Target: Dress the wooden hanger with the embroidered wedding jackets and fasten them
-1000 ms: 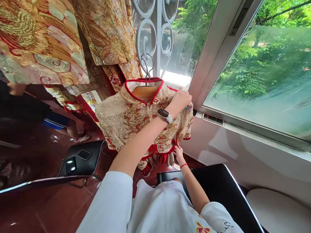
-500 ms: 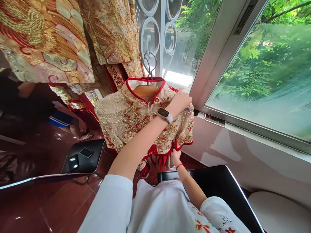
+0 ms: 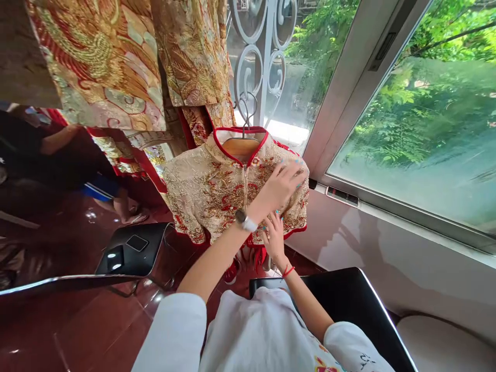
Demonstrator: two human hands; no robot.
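A small gold jacket [image 3: 209, 196] with red trim and red embroidery hangs on a wooden hanger [image 3: 241, 146]. The hanger's hook is caught on a white iron grille [image 3: 263, 62]. My left hand [image 3: 279, 185], with a watch on its wrist, lies flat on the jacket's front, fingers spread. Just below it, my right hand [image 3: 274, 238], with a red string on its wrist, touches the lower front above the red hem with its fingers pointing up. Neither hand closes on the cloth.
Larger gold and red embroidered garments [image 3: 104, 67] hang at the upper left. A black chair [image 3: 127, 253] stands to the left and a black seat [image 3: 349, 299] is under me. A window [image 3: 426, 129] and its sill run along the right. Another person [image 3: 58, 155] is at the left.
My left hand has slid from the jacket's right shoulder down onto its front and opened flat. My right hand has let go of the hem and risen onto the lower front.
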